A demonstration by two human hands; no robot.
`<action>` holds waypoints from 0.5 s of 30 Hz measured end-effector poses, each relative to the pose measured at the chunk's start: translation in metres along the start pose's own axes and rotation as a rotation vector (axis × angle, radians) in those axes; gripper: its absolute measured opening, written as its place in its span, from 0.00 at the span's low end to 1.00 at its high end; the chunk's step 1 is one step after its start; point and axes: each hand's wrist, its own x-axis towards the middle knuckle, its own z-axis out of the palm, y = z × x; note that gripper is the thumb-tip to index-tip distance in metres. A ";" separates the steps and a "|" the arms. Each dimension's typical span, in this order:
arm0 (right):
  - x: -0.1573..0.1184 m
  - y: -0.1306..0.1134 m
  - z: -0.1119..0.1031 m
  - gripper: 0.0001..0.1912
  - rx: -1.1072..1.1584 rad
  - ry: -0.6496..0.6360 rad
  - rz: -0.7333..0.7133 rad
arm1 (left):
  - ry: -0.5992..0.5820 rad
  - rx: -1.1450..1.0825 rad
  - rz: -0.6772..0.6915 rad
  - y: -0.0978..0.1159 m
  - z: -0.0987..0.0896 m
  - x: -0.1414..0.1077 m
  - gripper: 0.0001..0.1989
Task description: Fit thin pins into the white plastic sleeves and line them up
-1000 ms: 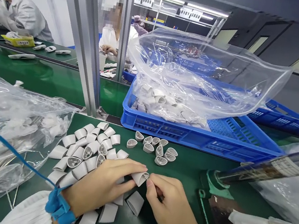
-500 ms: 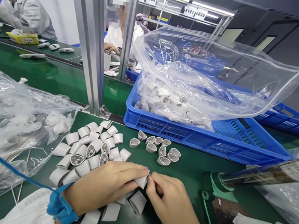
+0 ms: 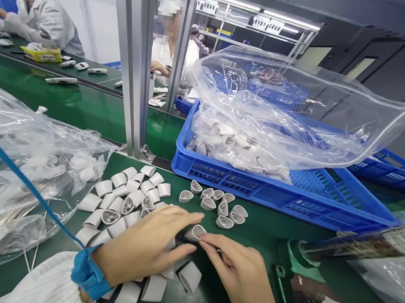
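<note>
First, the left hand [image 3: 144, 246] is resting spread and open, its fingers reaching past a small white moulded shell [image 3: 195, 233], while the right hand [image 3: 242, 279] is extending its fingertips [image 3: 208, 240] to that shell's edge; whether they are pinching it cannot be told. The shell is sitting between the 2 hands on the green work mat [image 3: 270, 231]. A blue wrist strap [image 3: 87, 273] is apparently grounding the left wrist. Face-up shells [image 3: 209, 204] are lying apart from the loose pile [image 3: 115, 199], seemingly separating orientations, before a blue plastic crate [image 3: 242, 190] holding a clear bag [image 3: 273, 106].
</note>
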 end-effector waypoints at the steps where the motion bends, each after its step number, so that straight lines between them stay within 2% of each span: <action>1: 0.001 0.002 0.002 0.13 -0.017 0.018 0.033 | 0.004 0.030 0.002 -0.002 -0.004 0.001 0.22; 5: 0.007 0.011 0.009 0.23 -0.238 0.073 0.167 | -0.063 0.171 -0.042 -0.015 -0.021 0.002 0.14; 8: 0.012 0.018 0.014 0.30 -0.386 0.104 0.207 | -0.082 0.211 -0.082 -0.020 -0.026 0.000 0.13; 15: 0.015 0.022 0.017 0.33 -0.431 0.152 0.224 | -0.040 0.270 -0.064 -0.017 -0.010 0.004 0.12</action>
